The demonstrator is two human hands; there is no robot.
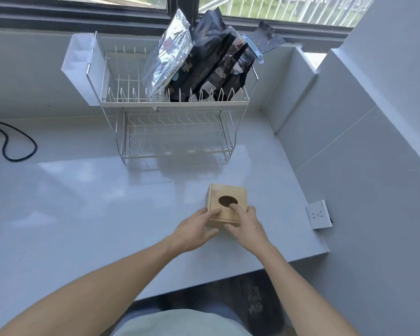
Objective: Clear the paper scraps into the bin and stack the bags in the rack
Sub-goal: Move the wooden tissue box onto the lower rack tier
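A small wooden box bin point(238, 193) with an oval hole in its lid stands on the white counter, near its front right. My left hand point(196, 226) holds the box's left near corner, fingers over the lid and thumb against the front. My right hand point(243, 223) holds the right near side, with a finger at the rim of the hole. Behind it stands a two-tier white wire rack point(121, 103). Several bags lean upright in its top tier: a silver foil bag point(166, 58) on the left and dark bags point(211, 61) to its right. No paper scraps show.
A white cutlery holder point(79, 66) hangs on the rack's left end. A black cable point(20, 144) loops at the counter's left edge. A white wall socket point(318, 215) sits on the right wall. The window sill runs along the back. The rack's lower tier point(177, 144) holds nothing.
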